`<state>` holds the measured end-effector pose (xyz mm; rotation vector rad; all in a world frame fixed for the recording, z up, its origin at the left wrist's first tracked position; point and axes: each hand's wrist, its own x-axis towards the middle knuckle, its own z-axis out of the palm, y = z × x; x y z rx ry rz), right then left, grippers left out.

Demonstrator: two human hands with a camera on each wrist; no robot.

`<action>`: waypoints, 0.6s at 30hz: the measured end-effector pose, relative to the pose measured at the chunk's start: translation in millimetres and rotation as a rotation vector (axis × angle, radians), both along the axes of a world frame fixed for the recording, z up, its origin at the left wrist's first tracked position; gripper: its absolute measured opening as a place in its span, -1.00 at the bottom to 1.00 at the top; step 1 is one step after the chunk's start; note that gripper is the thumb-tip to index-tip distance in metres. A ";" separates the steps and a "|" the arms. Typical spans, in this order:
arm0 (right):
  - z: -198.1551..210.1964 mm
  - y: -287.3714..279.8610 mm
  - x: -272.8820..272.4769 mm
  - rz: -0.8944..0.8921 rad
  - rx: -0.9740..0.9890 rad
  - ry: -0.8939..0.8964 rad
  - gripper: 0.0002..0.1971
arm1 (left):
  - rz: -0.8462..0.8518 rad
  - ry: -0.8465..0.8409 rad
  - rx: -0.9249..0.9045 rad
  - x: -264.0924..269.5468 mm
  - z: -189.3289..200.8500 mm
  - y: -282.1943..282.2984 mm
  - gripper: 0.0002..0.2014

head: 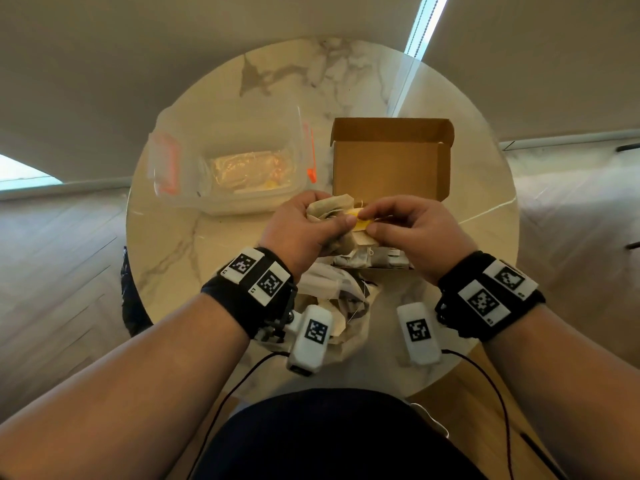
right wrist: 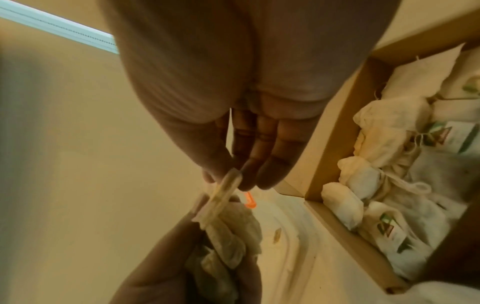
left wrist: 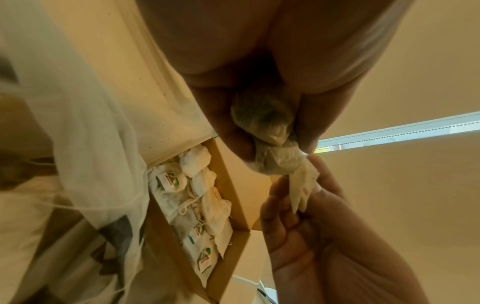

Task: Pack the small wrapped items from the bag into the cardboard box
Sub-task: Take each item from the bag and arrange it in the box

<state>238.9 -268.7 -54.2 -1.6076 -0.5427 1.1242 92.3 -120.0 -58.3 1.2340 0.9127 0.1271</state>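
Bundle of wrapped items (head: 330, 211) sat gripped in left hand (head: 304, 230), right hand (head: 412, 230) pinching its yellow tag (head: 362, 220), cardboard box (head: 388, 168) directly below and beyond both.

Brown cardboard box (head: 388, 168), yellow tag (head: 362, 220)

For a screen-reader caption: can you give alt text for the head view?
Above a round marble table, the left hand grips crumpled tea bags while the right hand pinches a yellow tag, near an open cardboard box.
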 end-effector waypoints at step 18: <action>-82.0 16.1 -20.4 0.111 -0.639 -0.651 -0.81 | 0.342 0.017 -0.414 -40.2 -16.8 12.7 -0.52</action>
